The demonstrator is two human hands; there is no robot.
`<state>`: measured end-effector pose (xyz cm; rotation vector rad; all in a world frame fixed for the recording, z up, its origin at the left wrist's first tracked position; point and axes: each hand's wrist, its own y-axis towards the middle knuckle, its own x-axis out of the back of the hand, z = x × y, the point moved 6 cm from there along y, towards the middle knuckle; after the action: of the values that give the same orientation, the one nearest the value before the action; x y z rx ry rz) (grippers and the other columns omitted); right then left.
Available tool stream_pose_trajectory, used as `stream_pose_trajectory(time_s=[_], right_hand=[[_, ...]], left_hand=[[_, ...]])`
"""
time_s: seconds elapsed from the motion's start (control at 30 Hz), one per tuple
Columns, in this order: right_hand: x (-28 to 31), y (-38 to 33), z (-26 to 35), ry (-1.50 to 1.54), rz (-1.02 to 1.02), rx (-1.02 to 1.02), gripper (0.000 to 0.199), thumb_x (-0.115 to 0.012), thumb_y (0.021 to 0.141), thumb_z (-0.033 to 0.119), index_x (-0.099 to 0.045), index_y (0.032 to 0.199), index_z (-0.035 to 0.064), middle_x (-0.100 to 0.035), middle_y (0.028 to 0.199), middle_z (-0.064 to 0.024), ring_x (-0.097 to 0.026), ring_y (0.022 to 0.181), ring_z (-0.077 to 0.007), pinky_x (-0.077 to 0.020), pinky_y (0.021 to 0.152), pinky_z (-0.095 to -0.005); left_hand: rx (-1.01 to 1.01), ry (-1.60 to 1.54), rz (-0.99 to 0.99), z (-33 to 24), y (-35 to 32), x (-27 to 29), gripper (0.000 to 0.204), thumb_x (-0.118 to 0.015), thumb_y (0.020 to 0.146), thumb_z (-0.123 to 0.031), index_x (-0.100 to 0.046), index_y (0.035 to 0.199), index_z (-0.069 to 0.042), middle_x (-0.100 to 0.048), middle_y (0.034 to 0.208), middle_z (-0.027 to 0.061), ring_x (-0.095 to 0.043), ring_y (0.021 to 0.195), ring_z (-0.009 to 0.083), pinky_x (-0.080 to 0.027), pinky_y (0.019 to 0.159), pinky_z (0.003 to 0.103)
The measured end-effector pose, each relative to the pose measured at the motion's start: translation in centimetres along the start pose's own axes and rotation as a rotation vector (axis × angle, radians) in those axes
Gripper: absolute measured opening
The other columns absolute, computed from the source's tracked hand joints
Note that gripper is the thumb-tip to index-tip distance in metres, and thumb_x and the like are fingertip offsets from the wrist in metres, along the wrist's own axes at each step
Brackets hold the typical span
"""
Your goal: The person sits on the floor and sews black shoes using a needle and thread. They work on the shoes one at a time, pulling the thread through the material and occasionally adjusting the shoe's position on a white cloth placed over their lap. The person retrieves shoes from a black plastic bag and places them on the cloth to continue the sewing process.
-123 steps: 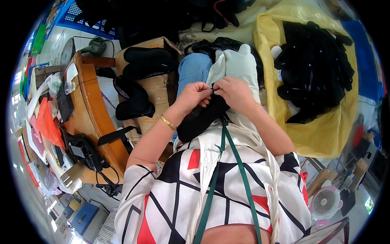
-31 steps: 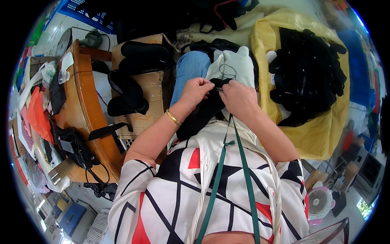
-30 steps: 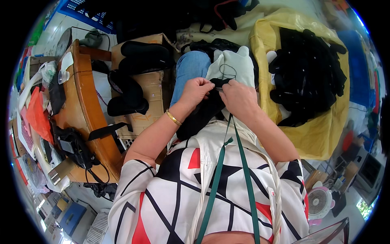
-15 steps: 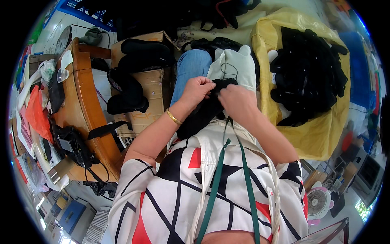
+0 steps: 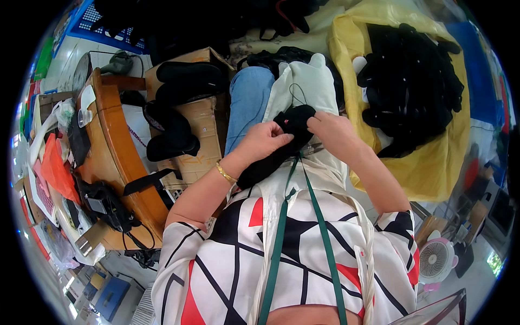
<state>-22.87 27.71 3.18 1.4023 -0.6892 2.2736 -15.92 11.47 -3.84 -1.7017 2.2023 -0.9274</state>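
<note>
A black cloth shoe point(image 5: 301, 120) lies slantwise over my lap, between my two hands. On its near left side my left hand point(image 5: 264, 142) is closed, thumb and fingers pinching the fabric. At the far right edge, my right hand point(image 5: 337, 131) is closed with its fingertips pressed on the shoe. A loop of dark thread point(image 5: 298, 95) stands up beyond the shoe, against the pale cloth point(image 5: 313, 81) on my leg. Whether a needle is between my right fingers cannot be made out.
To the left, several black shoes point(image 5: 190, 76) rest on a cardboard box point(image 5: 203, 122) beside a wooden table point(image 5: 116, 157) holding a black bag point(image 5: 105, 201). At right stands a yellow sack point(image 5: 428, 176) full of black pieces. A fan point(image 5: 436, 258) is at lower right.
My hands have moved apart and slightly nearer my body. The shoe has turned, so more of its rounded end shows between them. The view has shifted slightly.
</note>
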Motion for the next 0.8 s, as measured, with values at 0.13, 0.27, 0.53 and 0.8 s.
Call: stream_pose_trajectory(time_s=[0.13, 0.27, 0.53, 0.8], right_hand=[[0.8, -2.1, -3.6, 0.536, -0.113, -0.252, 0.011, -0.062, 0.092, 0.008, -0.064, 0.102, 0.0045, -0.064, 0.080, -0.0066, -0.063, 0.069, -0.0188, -0.0513, 0.062, -0.0315], [1.8, -5.8, -10.6, 1.269, -0.716, -0.582, 0.015, -0.061, 0.097, 0.011, -0.064, 0.111, 0.0062, -0.064, 0.075, 0.0007, -0.057, 0.061, -0.0057, -0.0461, 0.056, -0.0194], [-2.3, -4.2, -8.0, 1.400, -0.431, -0.437, 0.032, -0.054, 0.103, 0.029, -0.067, 0.108, 0.0001, -0.062, 0.090, -0.0028, -0.059, 0.079, -0.0106, -0.0523, 0.075, -0.0264], [-0.8, -0.8, -1.9, 0.791, -0.303, -0.404, 0.043, -0.068, 0.092, 0.038, -0.065, 0.089, -0.0045, -0.056, 0.070, -0.0056, -0.050, 0.065, -0.0118, -0.0430, 0.059, -0.0290]], left_hand=[[-0.073, -0.041, 0.030, 1.1, 0.7, -0.8, 0.023, -0.074, 0.086, -0.017, -0.061, 0.097, -0.002, -0.056, 0.069, -0.0013, -0.051, 0.065, 0.0074, -0.043, 0.060, 0.025], [-0.208, 0.095, -0.100, -3.8, -1.7, 1.5, 0.020, -0.073, 0.084, -0.013, -0.060, 0.093, -0.002, -0.055, 0.069, 0.0033, -0.054, 0.063, 0.0122, -0.044, 0.060, 0.029], [-0.539, 0.279, -0.249, -5.2, -3.5, 2.7, 0.014, -0.066, 0.080, -0.009, -0.063, 0.092, -0.002, -0.060, 0.080, 0.0107, -0.060, 0.079, 0.0289, -0.047, 0.067, 0.037], [-0.187, -0.045, -0.250, -2.9, -2.5, 1.9, 0.023, -0.068, 0.086, -0.013, -0.053, 0.076, 0.000, -0.051, 0.069, 0.0009, -0.044, 0.064, 0.0095, -0.040, 0.060, 0.026]])
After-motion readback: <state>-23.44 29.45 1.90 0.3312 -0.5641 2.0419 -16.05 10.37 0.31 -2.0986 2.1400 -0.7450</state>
